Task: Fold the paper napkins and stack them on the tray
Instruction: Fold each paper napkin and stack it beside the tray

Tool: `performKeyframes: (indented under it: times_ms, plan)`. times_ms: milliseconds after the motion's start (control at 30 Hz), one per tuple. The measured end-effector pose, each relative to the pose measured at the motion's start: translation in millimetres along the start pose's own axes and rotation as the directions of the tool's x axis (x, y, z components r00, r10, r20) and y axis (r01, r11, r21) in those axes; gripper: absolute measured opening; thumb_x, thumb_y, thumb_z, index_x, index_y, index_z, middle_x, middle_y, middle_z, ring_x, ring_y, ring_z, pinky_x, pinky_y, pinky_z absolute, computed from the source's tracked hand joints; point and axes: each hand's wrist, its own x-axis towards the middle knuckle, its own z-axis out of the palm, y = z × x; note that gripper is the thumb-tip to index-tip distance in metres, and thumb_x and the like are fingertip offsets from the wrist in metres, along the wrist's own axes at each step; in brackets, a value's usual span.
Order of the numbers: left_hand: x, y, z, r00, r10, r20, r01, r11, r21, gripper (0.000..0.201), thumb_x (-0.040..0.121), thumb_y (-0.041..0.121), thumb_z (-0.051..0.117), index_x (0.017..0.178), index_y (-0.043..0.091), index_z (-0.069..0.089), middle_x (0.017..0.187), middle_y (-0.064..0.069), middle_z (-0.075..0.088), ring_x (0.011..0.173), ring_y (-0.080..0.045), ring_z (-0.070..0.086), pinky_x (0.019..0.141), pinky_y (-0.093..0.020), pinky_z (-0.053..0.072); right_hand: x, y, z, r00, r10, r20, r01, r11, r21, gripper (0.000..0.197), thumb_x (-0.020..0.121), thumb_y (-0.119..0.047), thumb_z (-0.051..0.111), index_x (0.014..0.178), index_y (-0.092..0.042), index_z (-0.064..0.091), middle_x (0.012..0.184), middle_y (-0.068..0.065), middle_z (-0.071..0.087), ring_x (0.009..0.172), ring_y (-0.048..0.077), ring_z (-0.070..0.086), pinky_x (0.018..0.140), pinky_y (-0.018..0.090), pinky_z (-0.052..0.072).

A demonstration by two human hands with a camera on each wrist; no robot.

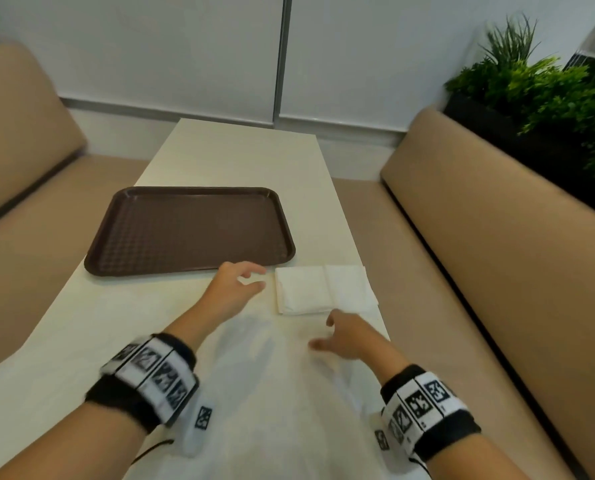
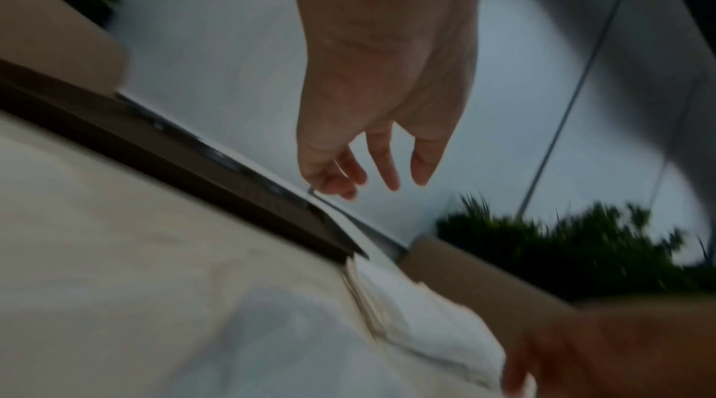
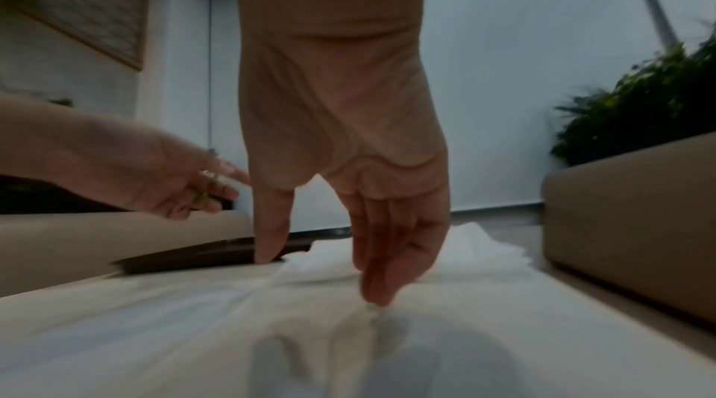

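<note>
Left hand [image 1: 235,289] and right hand [image 1: 346,336] hover with fingers loosely spread, holding nothing. The napkin pile [image 1: 324,289] lies between them by the tabletop's right edge; the tray [image 1: 188,230] sits bare beyond. Judged step: taking the first napkin. Next move calls for lifting a single sheet.

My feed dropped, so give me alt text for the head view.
Both hands hover open over a pale table: the left hand beside a stack of white napkins, the right hand just in front of it. A brown tray with nothing on it sits beyond the left hand. Tan benches flank the table.
</note>
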Motion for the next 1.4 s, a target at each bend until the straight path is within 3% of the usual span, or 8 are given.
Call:
performKeyframes:
  times_ms: [100, 267, 400, 600, 800, 967, 1200, 1400]
  plan:
    - [-48, -11, -31, 1.0, -0.006, -0.019, 0.003, 0.992, -0.128, 0.012, 0.091, 0.02, 0.061, 0.095, 0.03, 0.066, 0.108, 0.002, 0.055, 0.084, -0.015, 0.055, 0.064, -0.022, 0.042, -13, -9, 23, 0.996, 0.086, 0.027, -0.085, 0.996, -0.035, 0.078, 0.075, -0.043, 0.077, 0.131, -0.006, 0.036, 0.125, 0.01, 0.049, 0.1, 0.024, 0.054, 0.071, 0.025, 0.044]
    - [-120, -34, -69, 0.995, -0.065, -0.075, 0.048, 0.977, -0.209, 0.014, 0.092, 0.022, 0.059, 0.095, 0.033, 0.067, 0.112, 0.009, 0.06, 0.097, -0.016, 0.058, 0.07, -0.024, 0.045, -19, -7, 41, 0.986, 0.157, -0.06, -0.15, 0.983, 0.103, 0.071, 0.073, -0.034, 0.081, 0.125, -0.006, 0.042, 0.125, 0.01, 0.053, 0.11, 0.027, 0.056, 0.08, 0.028, 0.044]
    - [-157, -46, -83, 0.985, -0.092, -0.145, 0.049, 0.959, -0.28, 0.015, 0.092, 0.018, 0.059, 0.094, 0.03, 0.069, 0.113, 0.007, 0.062, 0.095, -0.018, 0.059, 0.069, -0.026, 0.044, -27, -6, 51, 0.984, 0.134, -0.12, -0.119, 0.984, 0.13, 0.03, 0.077, -0.033, 0.076, 0.086, -0.017, 0.052, 0.091, -0.004, 0.055, 0.089, 0.021, 0.053, 0.067, 0.025, 0.039]
    - [-189, -44, -100, 0.985, -0.055, -0.163, -0.001, 0.946, -0.323, 0.025, 0.091, 0.019, 0.06, 0.084, 0.041, 0.069, 0.109, 0.006, 0.062, 0.094, -0.017, 0.058, 0.069, -0.026, 0.044, -64, -9, 39, 0.946, 0.038, -0.321, 0.061, 0.954, 0.292, 0.041, 0.083, -0.019, 0.064, 0.059, -0.016, 0.031, 0.059, -0.004, 0.037, 0.052, 0.016, 0.034, 0.05, 0.026, 0.026]
    - [-206, -32, -109, 0.987, -0.008, -0.162, -0.044, 0.947, -0.319, 0.024, 0.092, 0.02, 0.059, 0.086, 0.041, 0.069, 0.112, 0.009, 0.062, 0.097, -0.015, 0.059, 0.072, -0.025, 0.045, -135, -12, 4, 0.817, -0.099, -0.568, 0.286, 0.925, 0.251, 0.023, 0.081, -0.028, 0.073, 0.074, -0.011, 0.059, 0.059, 0.0, 0.051, 0.055, 0.014, 0.042, 0.051, 0.025, 0.033]
    - [-214, -15, -97, 0.997, 0.029, -0.075, -0.05, 0.954, -0.296, 0.022, 0.086, 0.024, 0.066, 0.102, 0.04, 0.065, 0.111, 0.014, 0.063, 0.102, -0.004, 0.059, 0.084, -0.024, 0.048, -201, -21, -27, 0.757, -0.25, -0.603, 0.475, 0.845, 0.246, 0.02, 0.081, -0.022, 0.074, 0.086, -0.004, 0.067, 0.083, 0.015, 0.07, 0.076, 0.031, 0.065, 0.071, 0.044, 0.055]
    - [-209, 10, -52, 0.921, 0.155, 0.357, 0.069, 0.838, -0.541, 0.113, 0.04, 0.063, 0.085, 0.137, 0.041, 0.03, 0.132, 0.013, 0.056, 0.125, -0.006, 0.05, 0.094, -0.021, 0.041, -287, -43, -67, 0.679, -0.417, -0.605, 0.732, 0.447, 0.514, 0.023, 0.077, -0.014, 0.064, 0.099, -0.008, 0.07, 0.093, 0.009, 0.075, 0.084, 0.026, 0.073, 0.072, 0.037, 0.06]
    - [-220, 45, -52, 0.836, 0.363, 0.411, 0.119, 0.611, -0.782, 0.079, 0.053, 0.052, 0.086, 0.12, 0.015, 0.065, 0.119, -0.01, 0.067, 0.107, -0.024, 0.065, 0.081, -0.032, 0.055, -286, -41, -64, 0.631, -0.298, -0.716, 0.758, 0.43, 0.49, 0.021, 0.085, -0.014, 0.063, 0.105, -0.014, 0.068, 0.095, 0.002, 0.075, 0.083, 0.02, 0.073, 0.066, 0.027, 0.059]
